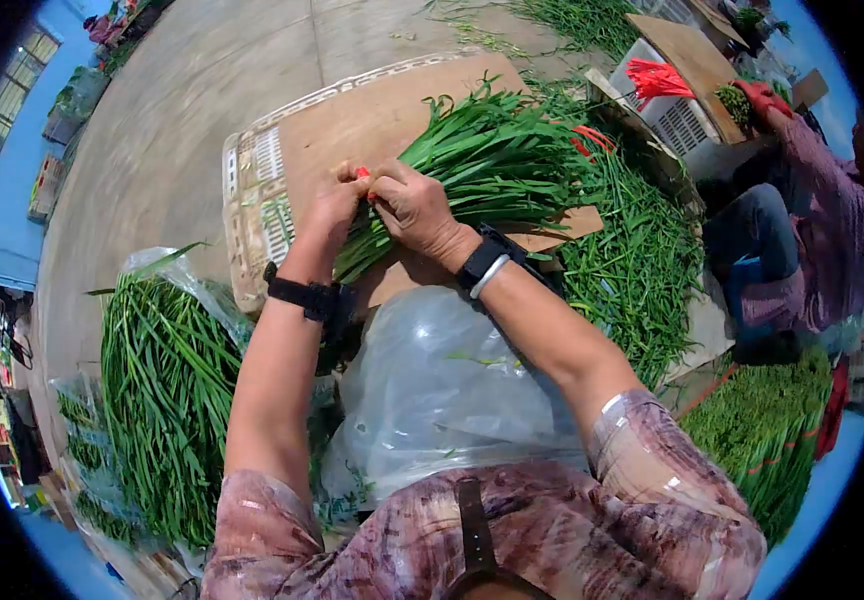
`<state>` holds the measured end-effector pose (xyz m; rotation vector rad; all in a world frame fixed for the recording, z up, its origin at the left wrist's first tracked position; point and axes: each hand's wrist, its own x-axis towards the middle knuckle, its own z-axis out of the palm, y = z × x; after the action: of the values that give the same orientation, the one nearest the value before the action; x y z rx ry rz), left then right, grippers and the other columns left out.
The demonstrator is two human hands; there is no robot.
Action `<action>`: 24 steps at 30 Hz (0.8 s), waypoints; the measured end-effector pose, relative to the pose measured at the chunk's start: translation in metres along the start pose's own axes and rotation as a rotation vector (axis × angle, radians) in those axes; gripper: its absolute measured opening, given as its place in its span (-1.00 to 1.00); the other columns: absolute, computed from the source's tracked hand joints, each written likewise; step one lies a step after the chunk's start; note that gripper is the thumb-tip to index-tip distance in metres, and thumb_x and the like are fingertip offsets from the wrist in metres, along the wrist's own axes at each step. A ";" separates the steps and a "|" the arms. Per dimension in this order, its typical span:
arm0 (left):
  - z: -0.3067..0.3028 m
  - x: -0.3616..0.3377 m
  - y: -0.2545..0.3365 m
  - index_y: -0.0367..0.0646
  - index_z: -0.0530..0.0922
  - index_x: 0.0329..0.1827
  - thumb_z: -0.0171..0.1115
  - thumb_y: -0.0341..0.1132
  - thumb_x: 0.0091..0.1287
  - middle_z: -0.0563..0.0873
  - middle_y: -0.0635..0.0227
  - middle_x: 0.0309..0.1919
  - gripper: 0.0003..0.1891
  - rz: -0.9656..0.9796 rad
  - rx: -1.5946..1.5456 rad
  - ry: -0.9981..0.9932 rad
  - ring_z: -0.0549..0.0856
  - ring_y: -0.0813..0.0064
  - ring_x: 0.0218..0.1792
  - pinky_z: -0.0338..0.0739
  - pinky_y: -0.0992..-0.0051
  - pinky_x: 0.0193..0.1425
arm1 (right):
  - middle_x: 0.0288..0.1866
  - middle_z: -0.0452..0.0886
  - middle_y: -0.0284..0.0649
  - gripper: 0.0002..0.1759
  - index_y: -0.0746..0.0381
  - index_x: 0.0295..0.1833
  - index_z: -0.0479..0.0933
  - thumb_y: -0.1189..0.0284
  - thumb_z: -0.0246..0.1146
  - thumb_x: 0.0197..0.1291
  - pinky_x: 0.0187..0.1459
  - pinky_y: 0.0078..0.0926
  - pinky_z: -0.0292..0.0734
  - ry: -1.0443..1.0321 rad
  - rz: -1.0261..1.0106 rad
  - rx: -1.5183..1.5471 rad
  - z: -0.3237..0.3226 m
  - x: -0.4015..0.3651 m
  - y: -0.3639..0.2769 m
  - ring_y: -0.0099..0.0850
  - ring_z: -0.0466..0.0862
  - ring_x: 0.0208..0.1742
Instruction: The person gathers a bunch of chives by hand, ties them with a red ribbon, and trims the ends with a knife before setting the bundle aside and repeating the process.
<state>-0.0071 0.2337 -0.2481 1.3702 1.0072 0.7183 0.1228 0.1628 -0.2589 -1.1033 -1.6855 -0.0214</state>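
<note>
Over to the R, a heap of loose greens [627,275]; beside it, a pale plastic crate [242,195] w/ a cardboard sheet [342,125] on top. Bunch of long green stalks [502,160] lies on the sheet, leafy end pointing R. L hand [332,202] & R hand [418,207] are close tog. at the bunch's L side, both pinching a red tie [362,172]; can't tell if it goes all round.

Red tie [362,172] in both hands [418,208]
</note>
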 end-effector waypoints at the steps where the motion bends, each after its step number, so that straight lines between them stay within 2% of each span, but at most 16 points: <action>1: 0.004 -0.004 0.006 -0.11 0.53 -0.47 0.21 -0.48 0.17 0.55 0.53 -0.53 -0.91 -0.016 0.039 0.060 0.45 0.71 -0.49 0.32 0.67 -0.42 | -0.25 0.57 -0.18 -0.79 0.19 -0.27 0.52 0.60 0.28 -0.09 -0.34 -0.37 0.54 0.011 0.000 0.047 0.000 0.001 0.000 -0.17 0.61 -0.31; 2: 0.002 -0.002 0.000 -0.15 0.52 -0.48 0.23 -0.50 0.15 0.59 0.49 -0.49 -0.92 0.017 -0.092 0.037 0.50 0.68 -0.45 0.38 0.64 -0.37 | -0.28 0.58 -0.16 -0.81 0.20 -0.30 0.51 0.63 0.26 -0.10 -0.33 -0.37 0.54 0.043 0.005 0.074 0.002 0.002 -0.002 -0.17 0.61 -0.30; 5: 0.009 -0.007 0.009 -0.19 0.54 -0.47 0.20 -0.52 0.15 0.62 0.45 -0.47 -0.93 0.064 -0.001 0.123 0.54 0.65 -0.44 0.44 0.61 -0.36 | -0.34 0.56 -0.14 -0.82 0.22 -0.32 0.48 0.63 0.26 -0.09 -0.33 -0.34 0.54 -0.002 0.030 0.159 0.001 0.005 -0.001 -0.14 0.60 -0.33; 8: 0.015 -0.005 0.006 -0.25 0.58 -0.46 0.20 -0.50 0.13 0.65 0.39 -0.50 -0.97 0.105 0.071 0.224 0.57 0.62 -0.48 0.48 0.57 -0.41 | -0.37 0.55 -0.05 -0.88 0.22 -0.29 0.44 0.52 0.22 0.02 -0.33 -0.20 0.49 -0.210 0.092 0.085 -0.003 0.010 0.007 -0.03 0.58 -0.30; 11: 0.019 -0.001 -0.010 -0.29 0.62 -0.47 0.19 -0.49 0.09 0.64 0.40 -0.58 -0.94 0.147 0.307 0.353 0.56 0.64 -0.55 0.45 0.56 -0.49 | -0.36 0.56 0.00 -0.87 0.22 -0.26 0.42 0.46 0.19 0.07 -0.31 -0.12 0.46 -0.378 0.136 0.054 -0.008 0.011 0.013 0.03 0.57 -0.28; 14: 0.031 -0.012 -0.010 -0.29 0.64 -0.45 0.17 -0.44 0.07 0.68 0.27 -0.61 -0.89 0.257 0.376 0.427 0.62 0.53 -0.59 0.47 0.46 -0.50 | -0.36 0.55 0.01 -0.86 0.22 -0.25 0.41 0.44 0.18 0.09 -0.29 -0.08 0.45 -0.492 0.158 0.082 -0.022 0.013 0.007 0.06 0.56 -0.27; 17: 0.035 -0.021 -0.009 -0.24 0.66 -0.42 0.17 -0.38 0.08 0.68 0.10 -0.57 -0.86 0.273 0.736 0.503 0.67 0.29 -0.57 0.49 0.33 -0.47 | -0.37 0.55 0.02 -0.86 0.23 -0.25 0.40 0.43 0.17 0.09 -0.29 -0.05 0.43 -0.555 0.147 0.066 -0.027 0.009 0.009 0.07 0.54 -0.27; 18: 0.028 -0.007 -0.034 -0.22 0.66 -0.39 0.18 -0.33 0.08 0.65 -0.01 -0.52 -0.83 0.366 0.706 0.526 0.67 0.10 -0.50 0.51 0.25 -0.40 | -0.37 0.55 0.02 -0.85 0.23 -0.24 0.40 0.43 0.17 0.09 -0.29 -0.05 0.42 -0.549 0.126 0.076 -0.027 0.006 0.010 0.08 0.54 -0.27; 19: 0.026 -0.009 -0.034 -0.22 0.66 -0.40 0.18 -0.32 0.09 0.65 0.00 -0.53 -0.83 0.380 0.675 0.533 0.67 0.09 -0.50 0.51 0.25 -0.39 | -0.37 0.55 0.02 -0.84 0.23 -0.23 0.40 0.42 0.16 0.09 -0.29 -0.04 0.42 -0.541 0.106 0.084 -0.028 0.004 0.011 0.08 0.54 -0.27; 21: 0.030 -0.013 -0.033 -0.21 0.66 -0.41 0.19 -0.32 0.10 0.64 0.00 -0.54 -0.84 0.417 0.606 0.551 0.66 0.08 -0.50 0.51 0.26 -0.38 | -0.42 0.54 -0.02 -0.88 0.28 -0.33 0.42 0.47 0.18 0.06 -0.35 -0.18 0.44 -0.467 0.166 0.101 -0.027 -0.001 0.016 -0.02 0.56 -0.34; 23: 0.034 -0.016 -0.034 -0.25 0.65 -0.41 0.19 -0.41 0.10 0.68 0.04 -0.48 -0.89 0.475 0.429 0.600 0.69 0.18 -0.41 0.54 0.33 -0.26 | -0.45 0.54 -0.04 -0.89 0.31 -0.40 0.43 0.50 0.20 0.03 -0.37 -0.27 0.44 -0.371 0.219 0.199 -0.030 0.000 0.023 -0.10 0.57 -0.40; 24: 0.035 -0.019 -0.036 -0.27 0.64 -0.42 0.19 -0.46 0.10 0.69 0.06 -0.45 -0.91 0.500 0.341 0.620 0.71 0.22 -0.37 0.55 0.37 -0.20 | -0.53 0.54 -0.10 -0.89 0.36 -0.47 0.47 0.54 0.22 0.00 -0.42 -0.42 0.43 -0.312 0.337 0.265 -0.027 0.001 0.024 -0.33 0.55 -0.48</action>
<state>0.0113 0.1973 -0.2835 1.7727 1.3220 1.4583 0.1589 0.1630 -0.2582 -1.2168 -1.6895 0.5995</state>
